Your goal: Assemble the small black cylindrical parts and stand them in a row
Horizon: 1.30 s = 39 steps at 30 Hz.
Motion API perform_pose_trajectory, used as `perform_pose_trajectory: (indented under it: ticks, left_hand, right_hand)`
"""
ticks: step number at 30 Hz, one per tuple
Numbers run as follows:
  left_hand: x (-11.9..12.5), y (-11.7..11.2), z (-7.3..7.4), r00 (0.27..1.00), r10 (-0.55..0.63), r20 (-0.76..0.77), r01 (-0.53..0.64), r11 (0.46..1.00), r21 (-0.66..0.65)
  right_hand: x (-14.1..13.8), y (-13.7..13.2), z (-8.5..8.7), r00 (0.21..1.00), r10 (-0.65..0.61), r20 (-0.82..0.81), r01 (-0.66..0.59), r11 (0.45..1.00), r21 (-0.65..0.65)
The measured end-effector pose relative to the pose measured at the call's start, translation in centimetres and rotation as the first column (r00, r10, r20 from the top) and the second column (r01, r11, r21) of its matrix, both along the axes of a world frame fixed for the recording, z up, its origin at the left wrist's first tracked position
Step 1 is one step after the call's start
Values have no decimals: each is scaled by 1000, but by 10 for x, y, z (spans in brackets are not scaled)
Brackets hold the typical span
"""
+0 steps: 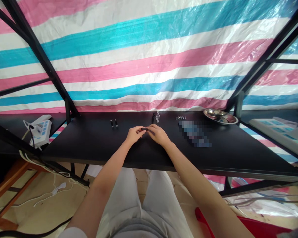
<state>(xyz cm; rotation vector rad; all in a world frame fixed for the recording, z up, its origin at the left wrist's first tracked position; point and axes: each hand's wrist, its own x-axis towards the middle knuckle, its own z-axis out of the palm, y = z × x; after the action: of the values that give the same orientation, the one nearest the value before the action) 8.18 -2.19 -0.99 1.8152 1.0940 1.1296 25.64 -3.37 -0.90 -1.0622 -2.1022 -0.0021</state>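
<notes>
Above the black table (101, 145), my left hand (134, 135) and my right hand (157, 134) meet, fingers closed in pinches. Between their fingertips is a small dark piece (145, 129), mostly hidden, so its kind does not show. Just beyond my right hand lie several small clear pieces (158, 117), with a dark piece (153, 117) beside them. Two short black cylinders with light ends (111, 123) stand or lie apart to the left. On the right, a row of small shiny pieces (181, 118) lies near the back edge.
A round metal dish (220, 116) sits at the table's back right. In front of it is a blurred-out dark object (195, 134). White power strips (42, 132) lie off to the left. Black frame posts (234, 96) rise at both ends, before a striped sheet (149, 62).
</notes>
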Motion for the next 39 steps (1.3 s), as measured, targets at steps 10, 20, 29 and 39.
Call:
perform_pose_trajectory:
  ticks: [10, 20, 29, 39]
  left_hand:
    - [-2, -3, 10, 990, 122, 70, -124, 992, 19]
    - [-3, 1, 1, 979, 165, -118, -155, 983, 95]
    - [-4, -2, 4, 954, 184, -236, -142, 973, 184]
    - [1, -2, 7, 951, 207, -230, -173, 972, 161]
  right_hand:
    - [6, 7, -9, 983, -175, -52, 164, 973, -161]
    - [27, 25, -12, 796, -592, -125, 478, 742, -471]
    - [25, 40, 12, 741, -652, 161, 626, 584, -517]
    - [25, 51, -1, 735, -658, 168, 642, 594, -485]
